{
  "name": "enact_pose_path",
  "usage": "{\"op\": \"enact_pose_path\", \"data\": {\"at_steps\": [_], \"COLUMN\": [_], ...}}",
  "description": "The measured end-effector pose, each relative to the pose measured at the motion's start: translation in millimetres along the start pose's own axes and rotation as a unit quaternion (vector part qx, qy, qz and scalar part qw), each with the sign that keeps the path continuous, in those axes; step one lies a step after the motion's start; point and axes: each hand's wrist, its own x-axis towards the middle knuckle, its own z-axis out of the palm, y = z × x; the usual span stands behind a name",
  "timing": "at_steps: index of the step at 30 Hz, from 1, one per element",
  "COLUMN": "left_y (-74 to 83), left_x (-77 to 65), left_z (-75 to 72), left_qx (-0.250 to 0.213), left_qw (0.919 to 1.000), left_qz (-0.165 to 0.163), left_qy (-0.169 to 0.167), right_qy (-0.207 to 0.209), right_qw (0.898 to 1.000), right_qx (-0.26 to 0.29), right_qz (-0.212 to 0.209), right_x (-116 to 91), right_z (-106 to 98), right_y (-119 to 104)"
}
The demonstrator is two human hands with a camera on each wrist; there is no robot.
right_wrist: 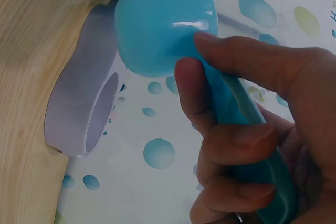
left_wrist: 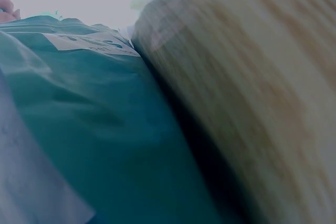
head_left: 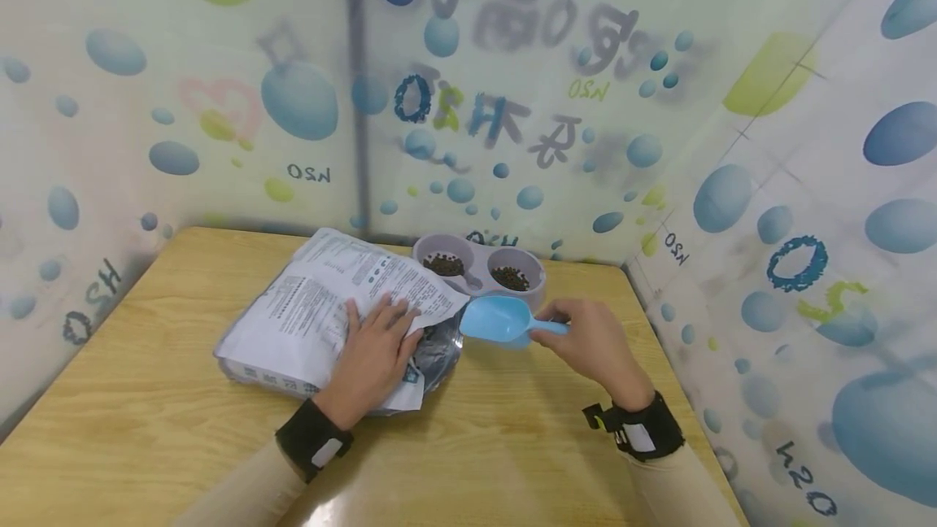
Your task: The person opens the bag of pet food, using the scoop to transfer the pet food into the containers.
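A blue scoop (head_left: 496, 320) is held by its handle in my right hand (head_left: 596, 348), beside the bag's mouth. In the right wrist view, the thumb and curled fingers grip the scoop's handle (right_wrist: 249, 182). No pellets show in its bowl in the head view. My left hand (head_left: 375, 360) rests with spread fingers on a large white printed bag (head_left: 315, 299) lying on its side. The bag's silvery inner lining (head_left: 442, 348) shows at its right end. Close up in the left wrist view, the bag's side (left_wrist: 105, 119) looks teal.
Behind the scoop, a grey double bowl (head_left: 479, 257) holds small brown pellets (head_left: 510, 278) in both wells. It stands near the back edge of the wooden table (head_left: 505, 446). Walls with bubble-printed covering (head_left: 454, 161) close off the back and both sides.
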Motion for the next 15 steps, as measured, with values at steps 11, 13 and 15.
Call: {"op": "enact_pose_path", "data": {"at_steps": [11,13,15], "left_y": [0.5,0.5,1.1], "left_x": [-0.3,-0.2,0.2], "left_z": [0.1,0.7,1.2], "left_qx": [-0.001,-0.001,-0.001], "left_qw": [1.0000,0.9999,0.9999], "left_qz": [-0.001,0.000,0.004], "left_qy": [0.006,0.010,0.014], "right_qy": [-0.047,-0.051,-0.056], "right_qw": [0.999,0.999,0.998], "right_qx": [0.005,0.007,0.009], "right_qz": [0.007,0.000,-0.004], "right_x": [-4.6,-3.8,-3.3], "right_z": [10.1,14.5,18.6], "right_y": [-8.9,-11.2,-13.9]}}
